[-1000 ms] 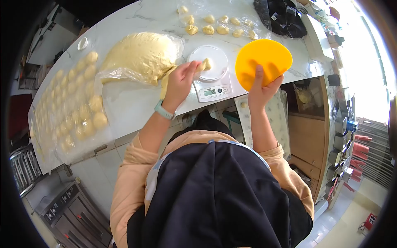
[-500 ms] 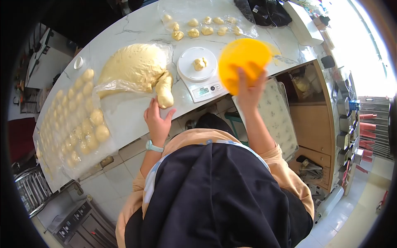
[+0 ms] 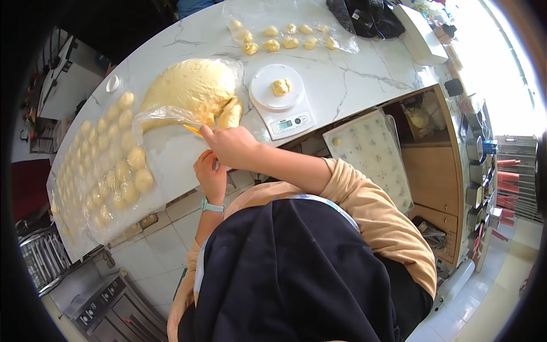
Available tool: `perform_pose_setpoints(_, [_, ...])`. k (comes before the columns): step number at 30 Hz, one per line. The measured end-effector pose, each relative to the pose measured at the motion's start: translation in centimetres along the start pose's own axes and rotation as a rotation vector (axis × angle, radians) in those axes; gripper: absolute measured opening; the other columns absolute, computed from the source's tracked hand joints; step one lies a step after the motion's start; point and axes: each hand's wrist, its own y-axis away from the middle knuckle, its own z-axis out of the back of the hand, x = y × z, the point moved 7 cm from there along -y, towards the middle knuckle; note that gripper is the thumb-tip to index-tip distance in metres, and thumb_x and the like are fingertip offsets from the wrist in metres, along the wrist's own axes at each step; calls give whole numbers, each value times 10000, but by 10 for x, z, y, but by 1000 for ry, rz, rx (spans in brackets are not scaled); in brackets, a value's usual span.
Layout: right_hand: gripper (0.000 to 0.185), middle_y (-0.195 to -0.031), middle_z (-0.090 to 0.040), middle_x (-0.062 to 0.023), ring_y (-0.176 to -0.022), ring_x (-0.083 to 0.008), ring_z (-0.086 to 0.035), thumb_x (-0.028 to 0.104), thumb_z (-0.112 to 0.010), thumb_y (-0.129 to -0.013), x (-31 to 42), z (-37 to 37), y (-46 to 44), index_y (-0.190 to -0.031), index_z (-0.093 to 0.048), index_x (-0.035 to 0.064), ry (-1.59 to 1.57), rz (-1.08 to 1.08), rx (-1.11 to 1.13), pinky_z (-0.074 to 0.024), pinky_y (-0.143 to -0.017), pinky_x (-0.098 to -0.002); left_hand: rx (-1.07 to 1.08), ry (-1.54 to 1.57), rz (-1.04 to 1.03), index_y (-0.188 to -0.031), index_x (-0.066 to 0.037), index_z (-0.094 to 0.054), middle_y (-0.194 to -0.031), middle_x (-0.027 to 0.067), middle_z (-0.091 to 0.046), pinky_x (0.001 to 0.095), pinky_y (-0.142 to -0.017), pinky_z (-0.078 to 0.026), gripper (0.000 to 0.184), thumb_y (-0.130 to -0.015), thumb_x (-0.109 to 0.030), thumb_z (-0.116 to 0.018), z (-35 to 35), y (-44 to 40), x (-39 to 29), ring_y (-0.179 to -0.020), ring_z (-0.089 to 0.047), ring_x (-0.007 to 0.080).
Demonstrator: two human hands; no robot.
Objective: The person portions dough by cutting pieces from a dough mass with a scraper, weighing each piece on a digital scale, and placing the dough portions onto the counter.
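Note:
My right hand [image 3: 231,145] reaches across to the left, closed around a yellow-orange dough scraper [image 3: 192,130] that shows only as a thin edge. The scraper is at the front of a big mound of yellow dough [image 3: 185,85], partly under plastic film. A thick strip of dough [image 3: 231,112] sticks out from the mound just beyond this hand. Just below, my left hand [image 3: 211,175] is at the counter edge with curled fingers, partly overlapped by my right hand; I see nothing in it. A small dough piece [image 3: 281,87] sits on a white digital scale [image 3: 289,108].
Many dough balls [image 3: 122,171] lie under plastic on the left. Several smaller dough pieces [image 3: 290,43] rest on plastic film [image 3: 347,43] at the back. A white cap [image 3: 113,84] and a dark bag [image 3: 367,20] are also on the counter. An open cabinet [image 3: 427,176] is at right.
My right hand has swung left with the scraper, from beside the scale to the dough mound. My left hand has drawn back slightly from the dough strip, and its fingers have curled.

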Motion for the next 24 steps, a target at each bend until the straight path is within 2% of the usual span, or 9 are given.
perform_pose_setpoints(4, [413, -679, -605, -87, -573, -270, -644, 105, -663, -698, 14, 13, 10, -1027, -426, 25, 17, 55, -272, -483, -449, -352, 37, 24, 42, -936, -50, -659, -961, 81, -646, 376, -831, -445, 192, -752, -85, -700, -3, 2, 5, -941, -566, 270])
perform_pose_setpoints(7, [437, -725, -603, -88, -588, -260, -646, 112, -672, -692, 1, -5, 3, -1057, -448, 27, 70, -76, 48, -499, -474, -340, 67, 144, 51, -955, -55, -657, -968, 86, -646, 356, -803, -466, 216, -746, -76, -707, -3, -1, 2, -939, -569, 263])
perform_pose_setpoints(10, [411, -749, -617, -103, -604, -263, -648, 128, -662, -716, -11, -23, 29, -1075, -486, 34, -48, 265, -446, -519, -520, -342, 115, 283, 66, -948, -52, -653, -965, 89, -644, 328, -738, -485, 219, -737, -61, -714, -3, -5, -5, -859, -591, 243])
perform_pose_setpoints(12, [349, -805, -645, -102, -745, -269, -659, 170, -619, -801, -29, -32, 50, -1105, -512, 38, -156, 372, -516, -519, -593, -393, 234, 357, 119, -928, -44, -647, -945, 87, -638, 303, -692, -491, 211, -729, -40, -717, -9, -7, -8, -792, -601, 223])
perform_pose_setpoints(13, [308, -815, -648, -108, -754, -277, -655, 171, -609, -823, -42, -31, 54, -1087, -530, 33, -234, 216, -475, -519, -602, -398, 269, 333, 43, -904, -36, -634, -870, 81, -620, 271, -640, -487, 195, -726, -11, -710, -11, -9, -16, -702, -602, 190])
perform_pose_setpoints(16, [251, -899, -659, -128, -734, -300, -649, 133, -596, -869, -67, -4, 83, -1074, -519, 10, -387, -161, -434, -519, -610, -384, 256, 493, -72, -877, -27, -627, -798, 72, -592, 255, -645, -481, 152, -743, 7, -690, -8, -18, -59, -690, -601, 170])
perform_pose_setpoints(18, [290, -894, -662, -140, -689, -242, -666, 158, -616, -886, -82, 23, 113, -1086, -480, -1, -354, -87, -1027, -516, -591, -343, 275, 495, -136, -875, -11, -640, -818, 84, -638, 263, -658, -486, 75, -805, -26, -661, -6, -41, -95, -741, -617, 169])
perform_pose_setpoints(20, [299, -961, -629, -125, -793, -195, -637, 147, -615, -893, -98, 48, 131, -1098, -454, 0, -553, -245, -1177, -512, -658, -335, 334, 559, -131, -925, 2, -639, -901, 103, -674, 269, -699, -490, 104, -874, -81, -603, -26, -67, -110, -839, -635, 175])
perform_pose_setpoints(24, [307, -1042, -552, -112, -960, -171, -555, 147, -617, -896, -121, 74, 163, -1109, -446, 9, -451, -384, -1332, -465, -812, -298, 507, 776, -54, -1172, -8, -511, -1036, 135, -672, 292, -811, -474, 267, -974, -177, -451, -83, -116, -128, -949, -644, 193])
